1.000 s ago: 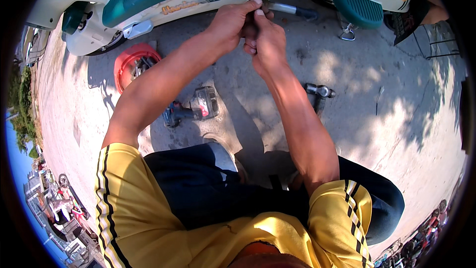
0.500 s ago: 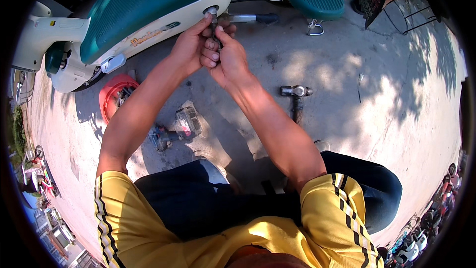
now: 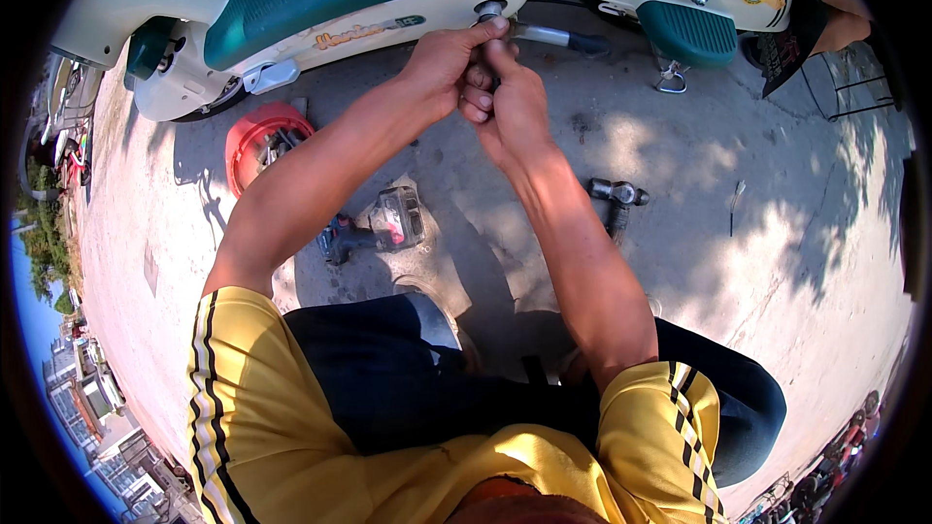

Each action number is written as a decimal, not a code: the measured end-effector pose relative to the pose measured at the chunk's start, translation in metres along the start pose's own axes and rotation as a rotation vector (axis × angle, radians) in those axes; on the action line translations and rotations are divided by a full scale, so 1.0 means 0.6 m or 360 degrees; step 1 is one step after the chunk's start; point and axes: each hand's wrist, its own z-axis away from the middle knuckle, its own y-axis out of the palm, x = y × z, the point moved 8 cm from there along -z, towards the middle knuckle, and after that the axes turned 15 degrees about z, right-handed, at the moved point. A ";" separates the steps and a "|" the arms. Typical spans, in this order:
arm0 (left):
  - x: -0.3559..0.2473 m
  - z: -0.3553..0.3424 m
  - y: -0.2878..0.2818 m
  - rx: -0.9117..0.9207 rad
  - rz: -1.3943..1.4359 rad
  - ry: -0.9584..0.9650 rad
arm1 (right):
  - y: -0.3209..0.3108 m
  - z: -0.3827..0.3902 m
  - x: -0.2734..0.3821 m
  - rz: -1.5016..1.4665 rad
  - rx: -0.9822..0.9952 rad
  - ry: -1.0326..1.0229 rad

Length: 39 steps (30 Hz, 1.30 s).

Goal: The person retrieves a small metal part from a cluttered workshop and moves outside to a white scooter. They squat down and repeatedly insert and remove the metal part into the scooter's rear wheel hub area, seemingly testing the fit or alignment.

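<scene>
My left hand [image 3: 442, 66] and my right hand [image 3: 522, 107] meet at the lower edge of a cream scooter [image 3: 359, 31] with a ribbed green top panel. Just beyond my fingertips, a round metal fitting [image 3: 489, 10] sits in an opening of the cream body. Both hands are closed around a slim dark metal piece, mostly hidden by the fingers, so its exact kind does not show. My left thumb reaches up beside the fitting. To the right of my hands, a silver tube with a black end [image 3: 555, 36] sticks out from under the body.
A ball-peen hammer [image 3: 618, 196] lies right of my right forearm. On the left are a cordless power tool [image 3: 388, 221] and a red bowl-shaped container [image 3: 236, 150] holding metal parts. A second part with a green pad [image 3: 687, 34] and a person's leg [image 3: 843, 31] are far right.
The view has shifted, so the scooter, hammer and tools appear farther right. Both hands stay together at the metal fitting, and my right fingers have closed up nearer the left thumb.
</scene>
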 end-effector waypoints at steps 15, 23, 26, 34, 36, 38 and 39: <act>0.013 -0.007 0.000 0.0202 0.0208 0.0036 | -0.009 0.004 0.018 0.0375 -0.0176 -0.0002; 0.002 -0.007 -0.004 0.0276 0.0067 0.0006 | -0.004 0.002 0.016 0.0489 -0.0232 -0.0019; 0.007 -0.024 -0.001 0.0432 0.0104 -0.0058 | -0.013 -0.007 0.009 0.0437 -0.0167 -0.0061; 0.010 -0.030 -0.004 0.0540 0.0392 -0.0078 | -0.004 -0.011 0.004 0.0616 -0.0349 -0.0144; 0.011 -0.035 -0.007 0.0506 0.0353 -0.0062 | -0.005 -0.017 0.004 0.0588 -0.0304 -0.0266; 0.014 -0.031 -0.007 0.0616 0.0325 -0.0157 | -0.008 -0.020 0.003 0.0481 -0.0227 -0.0202; 0.011 -0.022 -0.007 0.0744 0.0317 -0.0260 | -0.006 -0.016 0.003 0.0427 -0.0188 -0.0162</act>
